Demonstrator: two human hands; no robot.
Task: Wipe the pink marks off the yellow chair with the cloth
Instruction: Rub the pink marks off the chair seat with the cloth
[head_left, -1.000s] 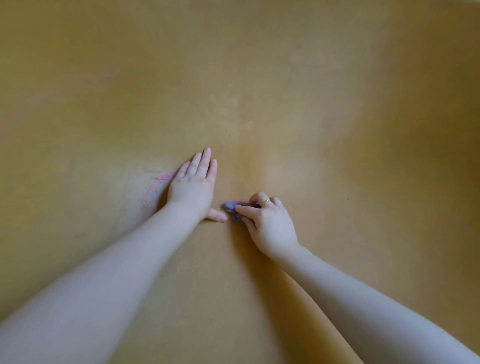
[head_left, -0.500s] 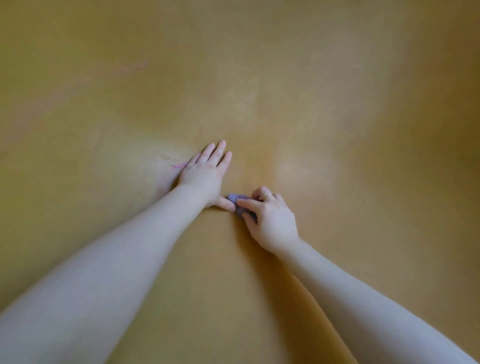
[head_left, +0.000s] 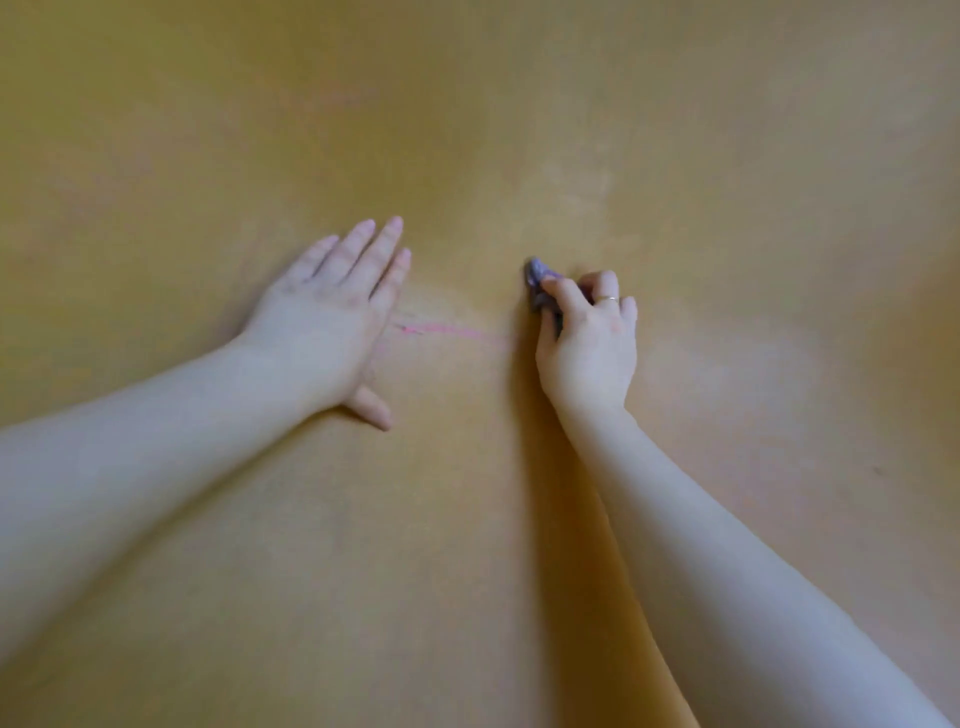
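Note:
The yellow chair (head_left: 519, 130) fills the whole view as one smooth curved surface. A thin pink mark (head_left: 441, 330) runs sideways across it between my two hands. My left hand (head_left: 332, 312) lies flat on the surface, fingers apart, just left of the mark. My right hand (head_left: 587, 338) is closed on a small purple-grey cloth (head_left: 537, 278), which pokes out above my fingertips and presses on the chair just right of and above the mark's faint end. Most of the cloth is hidden in the fist.
A pale scuffed patch (head_left: 571, 192) shows on the chair above the cloth. Nothing else is in view besides my two forearms.
My hands were close together, thumb nearly touching the cloth; now they are apart. The pink mark, earlier at my left hand's left edge, now lies exposed between the hands.

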